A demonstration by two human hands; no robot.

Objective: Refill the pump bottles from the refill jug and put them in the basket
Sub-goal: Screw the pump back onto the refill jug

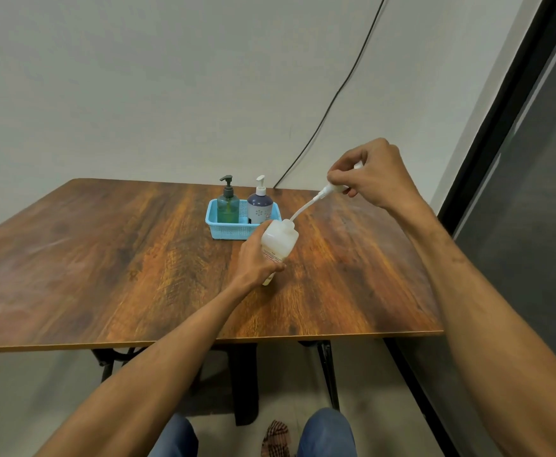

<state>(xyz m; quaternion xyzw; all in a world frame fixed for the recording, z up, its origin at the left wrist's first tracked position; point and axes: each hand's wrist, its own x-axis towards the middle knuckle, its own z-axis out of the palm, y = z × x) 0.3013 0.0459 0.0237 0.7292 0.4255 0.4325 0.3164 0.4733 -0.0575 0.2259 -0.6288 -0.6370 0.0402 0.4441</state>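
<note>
Step in hand: pump assembly at the neck of the white bottle (pixel 278 240).
- Left hand (pixel 258 258) grips the bottle body, fingers wrapped round it; the bottle tilts toward 1 o'clock, its base near the table (pixel 105 258).
- Right hand (pixel 374 173) pinches the pump head (pixel 334 189), up at 2 o'clock from the bottle.
- Dip tube (pixel 303 211) is bowed, its lower end in the neck. Going in or coming out: cannot tell.

Next move, if seating the pump: align the head over the neck, feed the tube straight down and screw on the collar while the left hand steadies the bottle.

Counts:
- Pump bottles: three.
- Green bottle (pixel 227 206) and purple bottle (pixel 260 206) stand upright in the basket (pixel 227 230), at 11 o'clock from the white one.
- Baskets: one.
- Refill jug: none in view.
</note>
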